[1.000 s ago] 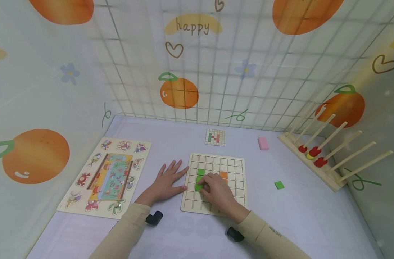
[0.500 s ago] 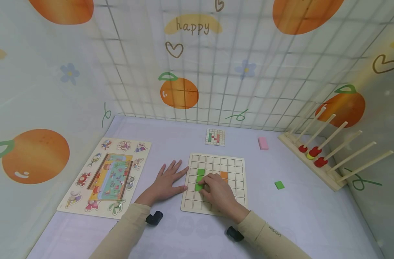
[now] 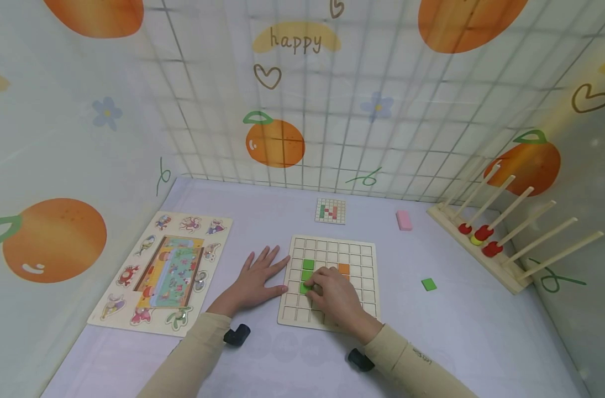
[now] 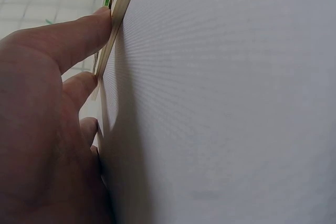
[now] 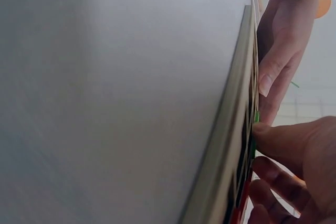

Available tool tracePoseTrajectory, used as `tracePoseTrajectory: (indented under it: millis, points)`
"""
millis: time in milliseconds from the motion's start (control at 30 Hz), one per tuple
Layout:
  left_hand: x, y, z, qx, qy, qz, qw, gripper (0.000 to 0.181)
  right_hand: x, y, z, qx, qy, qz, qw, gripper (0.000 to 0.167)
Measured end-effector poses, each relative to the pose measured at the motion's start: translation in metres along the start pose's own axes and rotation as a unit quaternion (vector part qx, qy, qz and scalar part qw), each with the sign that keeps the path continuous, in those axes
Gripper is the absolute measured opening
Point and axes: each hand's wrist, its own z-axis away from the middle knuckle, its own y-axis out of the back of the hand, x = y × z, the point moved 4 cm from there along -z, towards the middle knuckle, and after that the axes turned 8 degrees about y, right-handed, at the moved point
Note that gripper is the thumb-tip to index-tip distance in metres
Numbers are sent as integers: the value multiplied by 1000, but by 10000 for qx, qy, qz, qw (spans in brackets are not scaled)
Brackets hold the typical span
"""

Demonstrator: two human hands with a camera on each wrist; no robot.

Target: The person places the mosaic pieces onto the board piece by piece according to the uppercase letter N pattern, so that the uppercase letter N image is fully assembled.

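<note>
A square wooden grid board (image 3: 292, 315) lies on the table with a short column of green tiles (image 3: 308, 265) on its left side. My right hand (image 3: 337, 296) is over the board, and its thumb and index finger pinch the lowest green tile (image 3: 304, 288) of that column. In the right wrist view the thumb touches that tile's green edge (image 5: 257, 116). Orange tiles (image 3: 344, 269) show partly behind the hand. My left hand (image 3: 254, 282) lies flat with fingers spread, its thumb and index fingertips touching the board's left edge. The right palm hides some cells.
Behind the board lies a small pattern card (image 3: 330, 211). A pink block (image 3: 404, 220) and a loose green tile (image 3: 429, 284) are to the right. Beyond stands a wooden peg rack (image 3: 486, 251) with red and yellow beads. A sea-animal puzzle board (image 3: 118, 298) lies left.
The right fingers have shifted very slightly at the lowest green tile. The left hand, the board and the other things have stayed where they were.
</note>
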Motion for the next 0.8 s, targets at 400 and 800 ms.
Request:
tracePoseTrajectory:
  millis: [400,800]
  points:
    - [0,-1,0,-66,81,-13,9999,76,1,3,1,-26,-78,-139,9999,15]
    - [0,-1,-1,-97,74,8,9999,77,9,20,8,58,-215,-332,9992,14]
